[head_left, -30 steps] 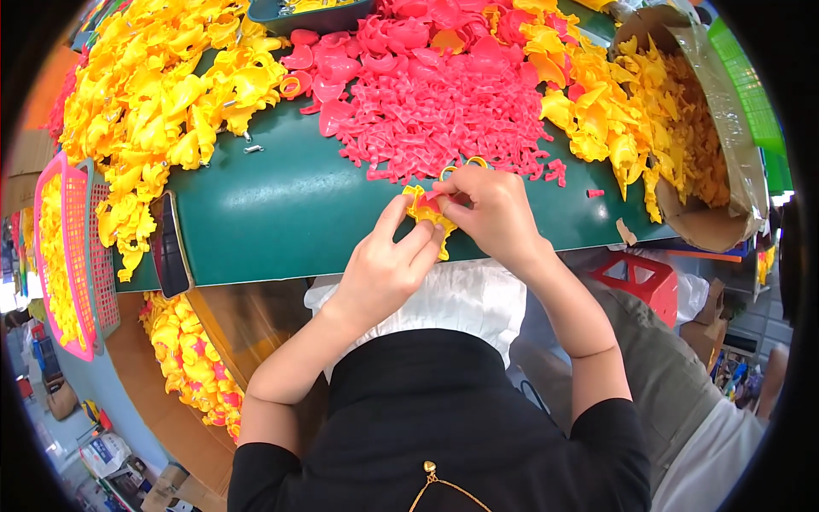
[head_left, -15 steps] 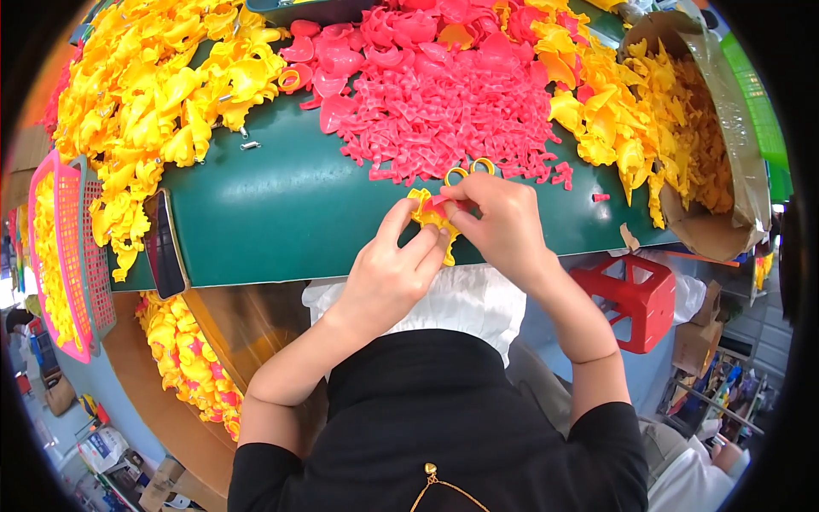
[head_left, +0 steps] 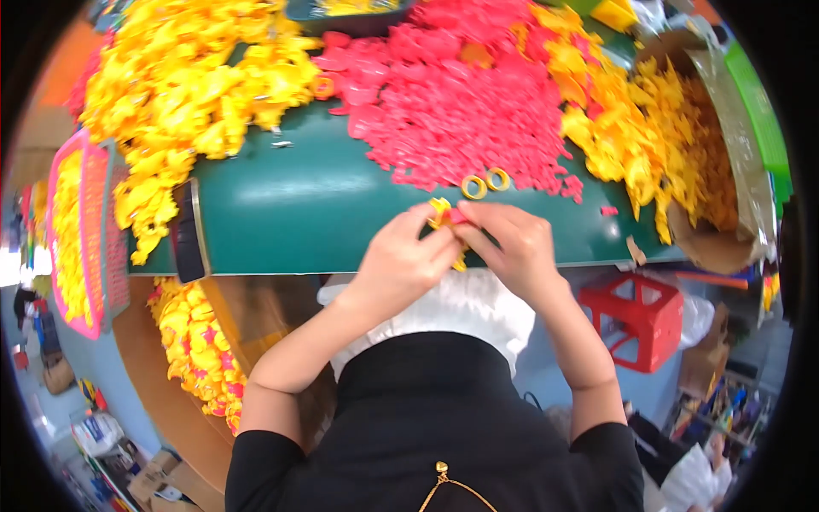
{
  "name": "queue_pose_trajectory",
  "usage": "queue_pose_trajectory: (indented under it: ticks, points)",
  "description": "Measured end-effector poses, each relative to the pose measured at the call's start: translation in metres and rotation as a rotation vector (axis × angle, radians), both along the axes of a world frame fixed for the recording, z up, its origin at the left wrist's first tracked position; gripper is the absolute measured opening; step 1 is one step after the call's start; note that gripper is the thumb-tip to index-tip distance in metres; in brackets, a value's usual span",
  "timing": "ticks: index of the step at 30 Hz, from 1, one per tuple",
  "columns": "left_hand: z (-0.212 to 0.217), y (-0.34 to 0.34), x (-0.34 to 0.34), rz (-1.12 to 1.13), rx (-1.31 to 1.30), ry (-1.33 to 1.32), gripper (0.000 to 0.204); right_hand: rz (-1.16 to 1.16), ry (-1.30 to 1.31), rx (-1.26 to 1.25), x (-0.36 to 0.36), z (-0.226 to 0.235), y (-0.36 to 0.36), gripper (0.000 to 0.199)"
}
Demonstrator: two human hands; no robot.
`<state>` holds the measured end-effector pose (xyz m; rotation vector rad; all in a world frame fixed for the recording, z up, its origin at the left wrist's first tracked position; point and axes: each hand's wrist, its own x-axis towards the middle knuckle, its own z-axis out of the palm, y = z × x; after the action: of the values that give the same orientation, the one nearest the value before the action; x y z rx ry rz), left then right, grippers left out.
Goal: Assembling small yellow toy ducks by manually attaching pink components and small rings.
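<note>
Green desk (head_left: 281, 205) with a yellow heap (head_left: 213, 94) on the left, a red heap (head_left: 478, 102) in the middle and a smaller yellow heap (head_left: 614, 141) on the right.
An open cardboard box (head_left: 710, 246) lies at the right end with yellow parts inside; a pink basket (head_left: 94, 247) of yellow parts stands at the left end, and a red stool (head_left: 640, 322) is below the right side. The left hand (head_left: 409, 256) and right hand (head_left: 516, 243) meet at the near edge; a dark, phone-like slab (head_left: 191, 235) lies well to their left. The left fingers grip a yellow piece (head_left: 438, 208), partly hidden; the right thumb and forefinger pinch a small red piece (head_left: 458, 217) against it. Just beyond them, two yellow rings (head_left: 473, 197) lie side by side near the red heap.
</note>
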<state>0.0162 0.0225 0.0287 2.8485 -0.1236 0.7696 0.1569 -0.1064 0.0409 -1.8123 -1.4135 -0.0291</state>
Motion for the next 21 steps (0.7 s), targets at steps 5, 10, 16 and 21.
queue_pose_trajectory:
  ticks: [5, 10, 16, 21]
  points:
    - [-0.001, -0.014, -0.019, 0.055, 0.058, -0.013, 0.026, 0.063, -0.022, -0.095, 0.007, 0.044, 0.051, 0.018]
    - [0.007, -0.028, -0.027, 0.117, 0.071, 0.018, 0.03, 0.364, -0.068, -0.169, -0.017, 0.008, 0.194, 0.019]
    - [-0.002, -0.024, -0.025, 0.08, 0.095, -0.032, 0.027, 0.204, -0.327, -0.164, -0.029, -0.015, 0.218, 0.016]
    - [-0.009, -0.024, -0.012, -0.05, 0.057, -0.06, 0.025, 0.163, 0.335, 0.042, 0.016, 0.048, 0.084, 0.012]
